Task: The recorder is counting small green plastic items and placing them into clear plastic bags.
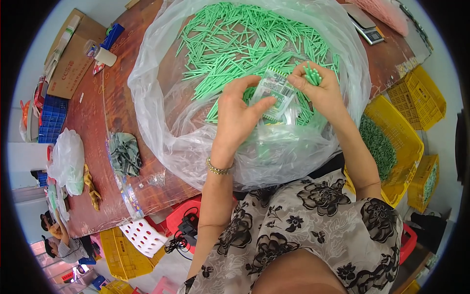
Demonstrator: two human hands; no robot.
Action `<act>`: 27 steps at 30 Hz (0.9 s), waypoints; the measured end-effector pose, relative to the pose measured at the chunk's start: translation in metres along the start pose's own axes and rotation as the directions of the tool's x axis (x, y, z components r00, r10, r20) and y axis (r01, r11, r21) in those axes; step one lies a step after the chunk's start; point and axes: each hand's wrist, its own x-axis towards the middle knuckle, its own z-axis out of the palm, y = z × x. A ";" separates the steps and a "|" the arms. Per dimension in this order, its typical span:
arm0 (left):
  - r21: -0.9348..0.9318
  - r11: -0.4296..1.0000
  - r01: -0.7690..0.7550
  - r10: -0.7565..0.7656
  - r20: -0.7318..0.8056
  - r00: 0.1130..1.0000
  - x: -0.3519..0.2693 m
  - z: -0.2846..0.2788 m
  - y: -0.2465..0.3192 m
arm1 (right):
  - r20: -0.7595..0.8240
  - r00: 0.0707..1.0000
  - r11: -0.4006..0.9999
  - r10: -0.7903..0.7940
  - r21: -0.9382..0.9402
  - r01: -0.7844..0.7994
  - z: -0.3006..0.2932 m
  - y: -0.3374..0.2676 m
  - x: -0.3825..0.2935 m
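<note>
My left hand (pixel 242 110) grips a small printed plastic packet (pixel 276 93) by its left side, thumb across its front. My right hand (pixel 317 86) pinches the packet's upper right edge between thumb and finger and holds a small bunch of green sticks (pixel 312 74) in its curled fingers. Beneath both hands a large clear plastic bag (pixel 154 99) lies with its mouth spread wide. Many loose light-green sticks (pixel 235 47) cover its inside, piled thickest at the far side. More clear packets (pixel 290 117) lie just under the held one, partly hidden by it.
On the red-brown table (pixel 147 191) lie a camouflage cloth (pixel 125 154), a white plastic bag (pixel 68 158) and a digital scale (pixel 371 36). A cardboard box (pixel 69 62) stands at the far left. Yellow crates (pixel 407 147) are at the right. Two people (pixel 69 250) are at the lower left.
</note>
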 end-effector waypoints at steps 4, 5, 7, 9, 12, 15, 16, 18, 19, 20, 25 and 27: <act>-0.500 0.791 0.353 -0.300 0.185 0.936 0.000 0.003 0.006 | -0.065 0.997 0.995 0.029 0.096 -0.023 0.010 -0.006 -0.002; -0.598 0.750 0.281 -0.261 0.122 0.958 0.001 0.003 0.005 | -0.064 0.998 0.994 0.017 0.104 -0.011 0.014 -0.006 -0.002; -0.606 0.757 0.245 -0.265 0.058 0.963 -0.001 0.003 0.007 | -0.054 0.999 0.993 -0.011 0.113 0.017 0.019 -0.002 -0.002; -0.478 0.849 0.227 -0.273 -0.029 0.962 -0.002 0.003 0.008 | -0.061 0.997 0.992 -0.037 0.116 0.044 0.021 0.004 0.000; -0.418 0.898 0.139 -0.190 -0.081 0.978 -0.003 0.007 -0.001 | -0.068 0.997 0.990 -0.044 0.132 0.053 0.019 0.003 0.003; -0.418 0.897 0.144 -0.198 -0.089 0.976 -0.004 0.004 -0.007 | -0.071 0.997 0.985 0.010 0.171 0.003 0.015 -0.007 0.008; -0.417 0.898 0.143 -0.196 -0.087 0.977 -0.003 0.002 -0.006 | -0.059 0.997 0.980 0.046 0.195 -0.034 0.013 -0.012 0.011; -0.569 0.785 0.244 -0.273 0.035 0.961 -0.003 -0.002 0.000 | 0.068 0.996 0.974 0.050 0.216 -0.064 0.006 -0.018 0.014; -0.569 0.785 0.246 -0.273 0.039 0.961 -0.002 -0.003 0.004 | 0.195 0.979 0.968 0.053 0.231 -0.098 0.002 -0.019 0.015; -0.561 0.788 0.252 -0.261 0.066 0.963 -0.002 -0.002 0.008 | 0.192 0.980 0.967 0.055 0.232 -0.100 0.002 -0.017 0.016; -0.475 0.842 0.257 -0.213 0.144 0.966 -0.003 0.003 -0.002 | 0.099 0.988 0.984 -0.118 0.146 0.103 0.005 -0.002 0.024; -0.371 0.915 0.157 -0.129 0.099 0.987 -0.003 0.005 -0.004 | 0.010 0.980 0.971 -0.197 0.137 0.194 0.001 -0.006 0.024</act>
